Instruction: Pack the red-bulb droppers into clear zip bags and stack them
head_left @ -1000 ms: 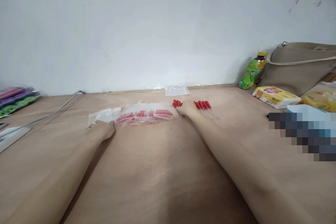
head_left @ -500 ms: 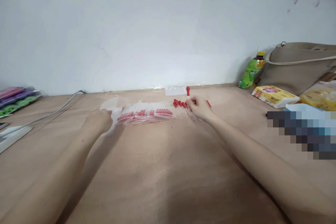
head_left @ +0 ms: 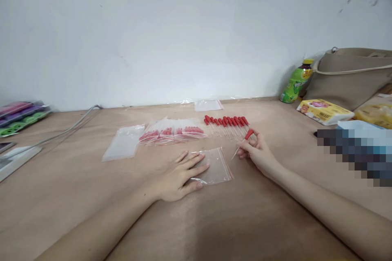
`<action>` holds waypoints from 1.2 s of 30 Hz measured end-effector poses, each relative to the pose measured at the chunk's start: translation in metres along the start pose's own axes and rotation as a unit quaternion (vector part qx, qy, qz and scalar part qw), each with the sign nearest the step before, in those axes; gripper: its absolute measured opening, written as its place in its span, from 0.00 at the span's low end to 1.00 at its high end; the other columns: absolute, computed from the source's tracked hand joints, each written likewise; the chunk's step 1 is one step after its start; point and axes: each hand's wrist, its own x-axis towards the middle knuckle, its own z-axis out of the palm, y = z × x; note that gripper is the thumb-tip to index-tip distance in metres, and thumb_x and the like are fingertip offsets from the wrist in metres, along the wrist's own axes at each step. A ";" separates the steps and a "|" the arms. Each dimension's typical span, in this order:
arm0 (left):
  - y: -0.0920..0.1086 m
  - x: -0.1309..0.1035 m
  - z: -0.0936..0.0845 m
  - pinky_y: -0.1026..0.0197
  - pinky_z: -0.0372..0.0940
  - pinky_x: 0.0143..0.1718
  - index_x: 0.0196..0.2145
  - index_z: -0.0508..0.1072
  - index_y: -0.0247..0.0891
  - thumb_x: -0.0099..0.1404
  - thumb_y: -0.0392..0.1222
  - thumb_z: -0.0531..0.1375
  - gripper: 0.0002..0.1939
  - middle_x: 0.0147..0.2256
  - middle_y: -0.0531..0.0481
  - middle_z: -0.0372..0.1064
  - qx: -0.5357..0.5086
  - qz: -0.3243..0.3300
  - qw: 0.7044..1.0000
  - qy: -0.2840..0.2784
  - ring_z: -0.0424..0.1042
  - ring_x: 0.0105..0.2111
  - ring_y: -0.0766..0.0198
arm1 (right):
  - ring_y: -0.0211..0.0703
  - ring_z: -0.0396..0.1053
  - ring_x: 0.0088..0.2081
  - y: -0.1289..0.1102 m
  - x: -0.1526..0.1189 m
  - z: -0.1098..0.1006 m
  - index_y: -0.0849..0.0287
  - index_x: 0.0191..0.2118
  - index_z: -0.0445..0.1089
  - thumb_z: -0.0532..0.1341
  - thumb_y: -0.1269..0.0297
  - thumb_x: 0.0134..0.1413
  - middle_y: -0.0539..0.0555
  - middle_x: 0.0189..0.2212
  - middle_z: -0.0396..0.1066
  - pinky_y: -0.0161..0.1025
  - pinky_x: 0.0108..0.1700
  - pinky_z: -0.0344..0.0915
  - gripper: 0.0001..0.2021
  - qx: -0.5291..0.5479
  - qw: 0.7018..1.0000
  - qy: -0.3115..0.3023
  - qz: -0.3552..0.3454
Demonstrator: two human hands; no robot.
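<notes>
My left hand (head_left: 183, 173) lies flat with fingers spread on a clear zip bag (head_left: 216, 167), whose red-lined mouth faces right. Between the thumb and fingers of my right hand (head_left: 257, 149) is a dropper (head_left: 249, 133) with a red rubber bulb, its thin tip slanting down to the left beside the bag's mouth. Behind that hand, several loose droppers (head_left: 226, 121) lie in a row, bulbs toward the wall. Left of them are filled bags of droppers (head_left: 171, 131), overlapping each other. A stack of flat clear bags (head_left: 124, 142) rests farther left.
Another clear bag (head_left: 209, 105) lies by the wall. At the right stand a green drink bottle (head_left: 296, 81) and a beige handbag (head_left: 346, 77), with a yellow tissue pack (head_left: 324, 111) in front. A grey cable (head_left: 70, 124) and colourful packaged rolls (head_left: 23, 116) are at the left.
My left hand has moved from the bag stack to the front middle, where a clear bag now lies under it. My right hand has come nearer and right from the dropper row, holding a dropper.
</notes>
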 end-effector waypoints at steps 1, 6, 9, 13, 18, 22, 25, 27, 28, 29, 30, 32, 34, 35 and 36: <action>0.000 0.000 0.000 0.43 0.33 0.60 0.62 0.45 0.48 0.69 0.52 0.46 0.26 0.63 0.48 0.35 0.001 -0.001 1.000 -0.001 0.37 0.62 0.55 | 0.34 0.64 0.19 0.002 -0.002 0.003 0.54 0.53 0.43 0.65 0.59 0.36 0.40 0.19 0.62 0.33 0.22 0.64 0.39 -0.003 1.000 0.005 -0.004; 0.002 0.004 -0.001 0.43 0.33 0.60 0.62 0.44 0.47 0.69 0.53 0.45 0.27 0.63 0.47 0.35 0.004 -0.013 1.000 -0.011 0.37 0.62 0.55 | 0.35 0.67 0.21 0.004 -0.010 0.010 0.53 0.46 0.47 0.65 0.55 0.36 0.41 0.21 0.63 0.36 0.27 0.68 0.33 0.020 1.000 0.016 -0.013; 0.002 0.009 0.002 0.43 0.33 0.60 0.63 0.36 0.45 0.68 0.53 0.47 0.32 0.63 0.47 0.38 -0.021 -0.016 1.000 0.013 0.39 0.62 0.56 | 0.36 0.69 0.24 0.004 -0.015 0.007 0.53 0.42 0.49 0.64 0.53 0.38 0.43 0.23 0.65 0.38 0.30 0.68 0.28 0.051 0.998 -0.012 0.016; 0.002 0.011 0.006 0.45 0.36 0.61 0.64 0.32 0.43 0.67 0.53 0.49 0.36 0.63 0.47 0.37 -0.041 -0.027 0.998 0.042 0.38 0.62 0.56 | 0.36 0.70 0.27 0.004 -0.017 -0.004 0.56 0.37 0.56 0.65 0.55 0.39 0.46 0.26 0.67 0.39 0.35 0.68 0.22 0.039 0.994 -0.089 0.044; 0.003 0.010 0.005 0.44 0.36 0.61 0.63 0.37 0.45 0.68 0.51 0.48 0.32 0.62 0.49 0.43 -0.043 -0.021 0.998 0.030 0.40 0.62 0.55 | 0.35 0.68 0.34 0.000 -0.014 -0.017 0.60 0.30 0.63 0.67 0.64 0.38 0.52 0.35 0.69 0.35 0.37 0.65 0.13 -0.055 0.975 -0.215 0.009; 0.005 0.012 0.003 0.45 0.36 0.60 0.63 0.38 0.42 0.68 0.51 0.49 0.33 0.62 0.46 0.44 -0.039 -0.022 0.998 0.036 0.41 0.62 0.54 | 0.32 0.67 0.32 -0.003 -0.016 -0.013 0.60 0.28 0.63 0.66 0.67 0.40 0.53 0.40 0.67 0.33 0.32 0.64 0.11 -0.034 0.952 -0.304 -0.033; 0.005 0.012 0.003 0.44 0.36 0.60 0.63 0.38 0.42 0.68 0.50 0.49 0.32 0.62 0.45 0.44 -0.037 -0.017 0.999 0.035 0.40 0.62 0.55 | 0.32 0.67 0.30 -0.001 -0.015 -0.009 0.59 0.29 0.61 0.66 0.66 0.42 0.53 0.40 0.67 0.33 0.31 0.64 0.11 -0.015 0.933 -0.360 -0.002; 0.005 0.012 0.003 0.44 0.35 0.61 0.63 0.37 0.42 0.68 0.50 0.49 0.32 0.62 0.47 0.44 -0.043 -0.013 0.998 0.034 0.40 0.62 0.55 | 0.32 0.67 0.31 0.001 -0.014 -0.010 0.59 0.30 0.61 0.65 0.66 0.44 0.50 0.35 0.68 0.33 0.33 0.64 0.10 -0.010 0.932 -0.364 0.006; 0.005 0.011 0.003 0.44 0.35 0.61 0.63 0.37 0.43 0.68 0.50 0.48 0.32 0.62 0.47 0.44 -0.048 -0.011 0.998 0.037 0.40 0.62 0.56 | 0.32 0.66 0.31 0.001 -0.013 -0.011 0.59 0.30 0.61 0.64 0.66 0.45 0.49 0.32 0.67 0.33 0.33 0.63 0.10 -0.011 0.932 -0.361 0.006; 0.005 0.011 0.002 0.44 0.35 0.61 0.63 0.38 0.43 0.69 0.49 0.48 0.31 0.62 0.48 0.44 -0.055 -0.012 0.997 0.042 0.41 0.62 0.56 | 0.31 0.66 0.31 0.002 -0.012 -0.012 0.59 0.30 0.61 0.64 0.66 0.46 0.48 0.30 0.67 0.32 0.34 0.62 0.09 -0.013 0.934 -0.358 0.008; 0.004 0.010 0.002 0.45 0.36 0.61 0.63 0.39 0.43 0.69 0.48 0.48 0.30 0.62 0.48 0.44 -0.065 -0.015 0.996 0.052 0.42 0.62 0.56 | 0.31 0.66 0.31 0.002 -0.011 -0.014 0.59 0.30 0.61 0.64 0.65 0.46 0.47 0.29 0.67 0.32 0.34 0.62 0.09 -0.017 0.934 -0.357 0.010; 0.002 0.008 0.002 0.48 0.42 0.60 0.62 0.43 0.42 0.69 0.46 0.48 0.28 0.61 0.47 0.46 -0.085 -0.021 0.993 0.083 0.46 0.61 0.57 | 0.31 0.66 0.32 0.001 -0.009 -0.016 0.59 0.30 0.61 0.64 0.65 0.46 0.47 0.30 0.68 0.31 0.34 0.61 0.09 -0.033 0.934 -0.356 0.016; -0.001 0.006 0.003 0.51 0.49 0.59 0.61 0.49 0.42 0.68 0.45 0.50 0.25 0.59 0.47 0.51 -0.104 -0.022 0.988 0.112 0.52 0.59 0.58 | 0.31 0.66 0.32 0.000 -0.007 -0.018 0.59 0.30 0.62 0.65 0.65 0.44 0.48 0.30 0.68 0.31 0.34 0.61 0.10 -0.049 0.935 -0.351 0.024; -0.003 0.005 0.003 0.52 0.51 0.57 0.60 0.52 0.42 0.67 0.45 0.52 0.25 0.58 0.47 0.54 -0.110 -0.019 0.986 0.120 0.55 0.57 0.58 | 0.32 0.66 0.32 -0.001 -0.005 -0.019 0.59 0.30 0.62 0.66 0.65 0.43 0.48 0.30 0.69 0.32 0.35 0.61 0.11 -0.054 0.936 -0.347 0.033; -0.004 0.004 0.004 0.53 0.53 0.57 0.59 0.53 0.42 0.66 0.45 0.53 0.24 0.57 0.47 0.56 -0.115 -0.016 0.986 0.124 0.57 0.56 0.58 | 0.32 0.67 0.32 -0.001 -0.004 -0.020 0.60 0.30 0.62 0.66 0.64 0.41 0.49 0.30 0.70 0.32 0.35 0.61 0.12 -0.059 0.937 -0.342 0.043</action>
